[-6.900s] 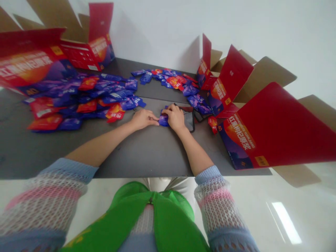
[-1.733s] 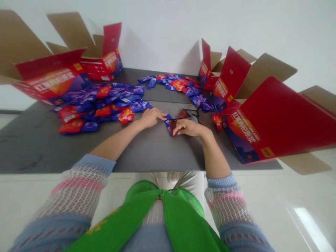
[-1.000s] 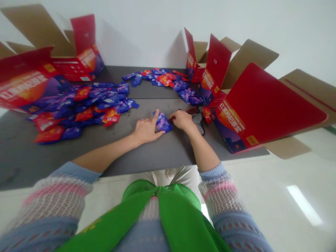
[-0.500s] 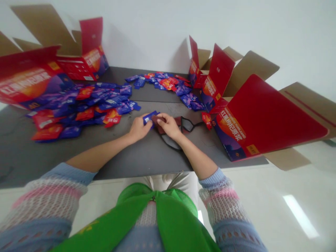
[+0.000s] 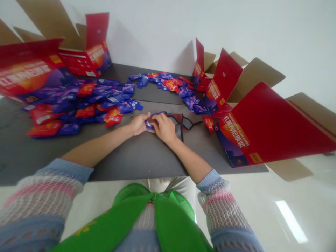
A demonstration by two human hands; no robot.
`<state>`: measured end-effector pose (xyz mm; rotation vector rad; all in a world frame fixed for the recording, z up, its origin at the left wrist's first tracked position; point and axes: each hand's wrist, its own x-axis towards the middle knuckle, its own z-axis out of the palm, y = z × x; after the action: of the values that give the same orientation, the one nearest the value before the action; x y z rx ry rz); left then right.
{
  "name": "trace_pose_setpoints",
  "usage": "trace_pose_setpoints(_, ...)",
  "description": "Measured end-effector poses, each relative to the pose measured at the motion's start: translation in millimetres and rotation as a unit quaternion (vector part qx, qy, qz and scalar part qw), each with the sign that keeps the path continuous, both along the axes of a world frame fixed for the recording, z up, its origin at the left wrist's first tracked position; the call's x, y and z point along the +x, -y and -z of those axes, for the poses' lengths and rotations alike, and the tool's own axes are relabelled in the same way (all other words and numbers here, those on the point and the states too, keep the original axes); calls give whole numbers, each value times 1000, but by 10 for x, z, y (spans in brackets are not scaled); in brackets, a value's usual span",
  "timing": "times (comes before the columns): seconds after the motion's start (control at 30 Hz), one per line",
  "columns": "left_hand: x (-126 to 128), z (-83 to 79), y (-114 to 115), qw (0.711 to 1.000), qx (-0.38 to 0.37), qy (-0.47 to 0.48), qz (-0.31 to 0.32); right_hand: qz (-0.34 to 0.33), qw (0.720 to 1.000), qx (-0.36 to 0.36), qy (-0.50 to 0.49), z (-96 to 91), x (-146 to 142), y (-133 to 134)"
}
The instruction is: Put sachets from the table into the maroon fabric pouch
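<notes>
At the middle of the grey table (image 5: pixel 131 154), my left hand (image 5: pixel 139 124) is closed on the end of a blue sachet (image 5: pixel 149 125). Over that sachet lies my right hand (image 5: pixel 166 128), its fingers bent around a brown and grey cloth with black edging (image 5: pixel 187 123). Part of the cloth spreads out to the right along the table. Most of the sachet is hidden beneath the fingers and the cloth.
Blue and red sachets form a heap (image 5: pixel 99 99) at left and a looser row (image 5: pixel 170 83) at the back. Open red cartons stand back left (image 5: pixel 97 57) and along the right (image 5: pixel 236 136). One red sachet (image 5: pixel 209 124) lies beside the nearest right carton.
My right hand has slid over the sachet, with the cloth drawn in under it. My left hand has turned its palm more upward. The whole view has shifted slightly.
</notes>
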<state>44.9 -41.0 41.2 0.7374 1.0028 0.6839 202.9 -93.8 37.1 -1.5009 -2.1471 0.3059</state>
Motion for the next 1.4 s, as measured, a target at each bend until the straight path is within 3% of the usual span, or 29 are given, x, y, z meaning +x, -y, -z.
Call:
trace_pose_setpoints(0.17,-9,-19,-33,998,-53,27,25,150,988,-26,21,53,207,-202)
trace_pose_setpoints(0.3,16,-13,-6,997,-70,38,14,194,979,-55,-11,170,433,-331)
trace_pose_setpoints(0.43,58,0,-5,996,-67,50,3,157,986,-14,-51,213,392,-333)
trace_pose_setpoints(0.6,77,-86,-68,993,-62,94,-14,-4,998,23,-51,141,89,-204)
trace_pose_setpoints(0.73,45,-92,-167,989,-103,109,-13,-81,997,2,-5,81,50,-181)
trace_pose_setpoints(0.93,42,86,-234,986,-142,68,-53,-190,981,-37,16,4,213,-245)
trace_pose_setpoints(1.2,141,-9,-104,981,-128,75,-128,-201,975,-66,73,-171,366,-212)
trace_pose_setpoints(1.4,195,-56,-7,981,-103,48,-157,-66,986,-108,110,-69,753,-257)
